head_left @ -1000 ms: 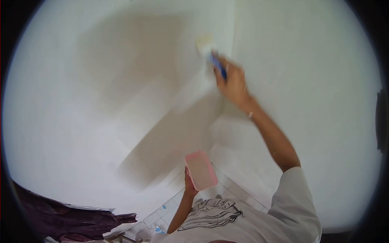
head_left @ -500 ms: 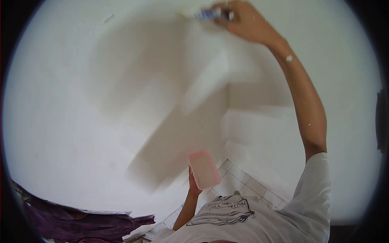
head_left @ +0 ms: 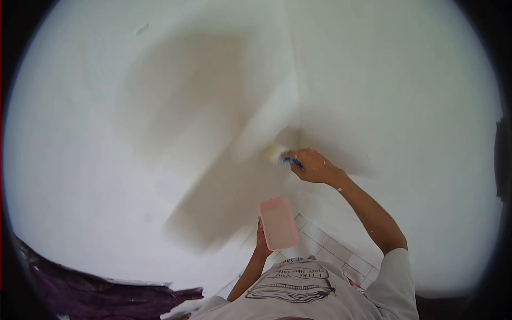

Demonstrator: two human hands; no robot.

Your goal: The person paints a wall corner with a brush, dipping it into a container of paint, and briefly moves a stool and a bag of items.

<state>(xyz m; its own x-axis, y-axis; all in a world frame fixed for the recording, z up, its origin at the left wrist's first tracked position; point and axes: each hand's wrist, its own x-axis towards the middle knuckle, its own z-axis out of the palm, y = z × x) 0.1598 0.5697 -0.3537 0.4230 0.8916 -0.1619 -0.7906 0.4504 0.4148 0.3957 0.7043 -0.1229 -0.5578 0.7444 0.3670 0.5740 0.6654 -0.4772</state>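
A paintbrush with a blue handle and pale, motion-blurred bristles is gripped in my right hand. Its bristles overlap the white wall left of the corner, at mid-height in the view. My left hand holds a pink rectangular tub from its left side, low in front of my chest. Inside the tub lies a pale, whitish content. White specks dot my right hand and forearm.
Two white walls meet at a corner, with soft shadows across them. Below is a white tiled floor. Dark purple cloth or sheeting lies at the lower left. A dark object shows at the right edge.
My right hand has come down from the top of the view with the paintbrush, to about the middle. The tub in my left hand has shifted slightly right.
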